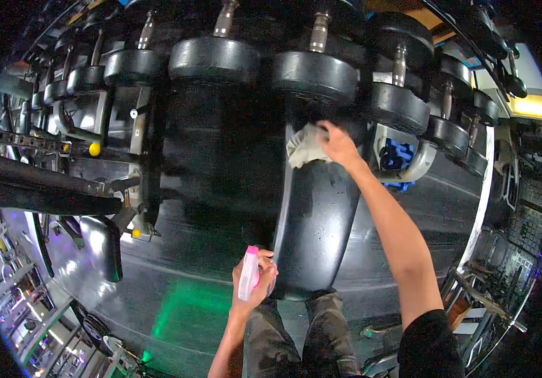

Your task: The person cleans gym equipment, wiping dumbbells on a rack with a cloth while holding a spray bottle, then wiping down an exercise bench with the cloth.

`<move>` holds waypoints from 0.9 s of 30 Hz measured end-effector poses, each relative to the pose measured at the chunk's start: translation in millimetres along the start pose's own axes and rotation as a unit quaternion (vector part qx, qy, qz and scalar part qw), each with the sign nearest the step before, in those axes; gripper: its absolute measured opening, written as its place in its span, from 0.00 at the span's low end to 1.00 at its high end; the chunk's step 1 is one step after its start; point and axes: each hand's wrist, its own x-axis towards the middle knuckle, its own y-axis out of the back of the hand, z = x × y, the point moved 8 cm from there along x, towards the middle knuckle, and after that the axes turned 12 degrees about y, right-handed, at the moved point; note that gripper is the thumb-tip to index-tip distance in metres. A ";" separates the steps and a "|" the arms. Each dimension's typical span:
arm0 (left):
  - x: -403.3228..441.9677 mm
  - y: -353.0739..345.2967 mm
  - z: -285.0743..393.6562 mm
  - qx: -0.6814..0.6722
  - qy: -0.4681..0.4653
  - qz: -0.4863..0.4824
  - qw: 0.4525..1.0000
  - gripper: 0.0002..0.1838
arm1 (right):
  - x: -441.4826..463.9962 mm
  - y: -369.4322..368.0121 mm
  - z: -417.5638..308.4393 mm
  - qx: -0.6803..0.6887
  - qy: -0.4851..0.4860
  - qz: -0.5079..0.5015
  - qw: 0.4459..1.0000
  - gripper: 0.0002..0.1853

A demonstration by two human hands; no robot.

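My left hand (258,280) is wrapped round a spray bottle with a white and pink head (249,272), held low near the bench's close end. The bottle's body is mostly hidden by the fingers. My right hand (338,145) is stretched forward onto a pale, crumpled cloth (307,146), its fingers slightly blurred. Under the cloth lies the far part of a black padded bench (317,220), whose shiny surface shows small wet-looking spots.
Beyond the bench runs a rack of black dumbbells (316,72) with metal handles. Blue dumbbells (397,154) sit low at the right. Gym machine frames with yellow knobs (94,149) stand on the left. Green light falls on the dark floor (183,309).
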 end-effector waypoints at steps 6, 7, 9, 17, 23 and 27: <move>2.3 -7.3 -8.0 0.007 -0.042 0.009 0.999 0.11 | -21.3 -32.8 -12.4 -0.253 -0.099 0.048 0.961 0.40; 3.9 -8.5 -12.7 0.013 -0.063 0.007 0.998 0.11 | -22.6 -36.8 -15.0 -0.272 -0.117 0.065 0.953 0.41; 4.0 -11.6 -10.8 0.023 -0.083 0.005 0.996 0.11 | -19.7 -40.6 -28.6 -0.262 -0.107 0.101 0.954 0.40; 6.7 -18.4 -15.9 0.014 -0.074 -0.006 0.997 0.11 | -3.0 -36.3 -25.4 -0.288 0.030 0.075 0.954 0.32; 6.2 -23.7 -7.3 0.045 -0.082 -0.011 0.996 0.12 | -10.8 -15.1 -23.9 -0.283 0.015 0.129 0.950 0.29; 6.6 -27.3 -0.9 0.033 -0.071 -0.007 0.997 0.12 | -14.4 -16.4 -21.8 -0.234 0.029 0.120 0.964 0.25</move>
